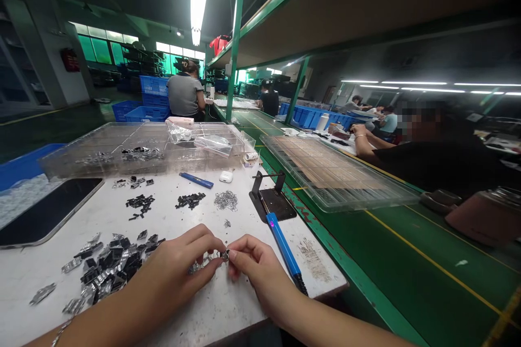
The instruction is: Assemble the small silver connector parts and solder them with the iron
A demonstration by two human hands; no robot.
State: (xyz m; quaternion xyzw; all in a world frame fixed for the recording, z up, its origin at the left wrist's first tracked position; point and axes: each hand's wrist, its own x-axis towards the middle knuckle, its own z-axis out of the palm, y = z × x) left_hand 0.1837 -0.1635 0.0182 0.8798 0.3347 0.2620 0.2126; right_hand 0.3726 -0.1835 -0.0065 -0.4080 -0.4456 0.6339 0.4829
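Observation:
Near the front of the white table, my left hand (183, 260) and my right hand (254, 263) meet fingertip to fingertip. Both pinch a small black and silver part (223, 254), mostly hidden by the fingers. Under my left fingers lie some small shiny metal pieces (199, 264). To the left spreads a large heap of black and silver parts (109, 265). Beyond the hands sit a pile of tiny silver pieces (226, 200) and two piles of small black pieces (190, 200). A blue soldering iron (283, 246) rests on its black stand (274, 203) beside my right hand.
A clear divided tray (101, 160) stands at the table's back, holding parts and plastic bags. A phone (49, 211) lies left, a blue pen-like tool (196, 180) and white earbud case (226, 176) behind. Another clear tray (325, 173) and a seated co-worker (423, 152) are right.

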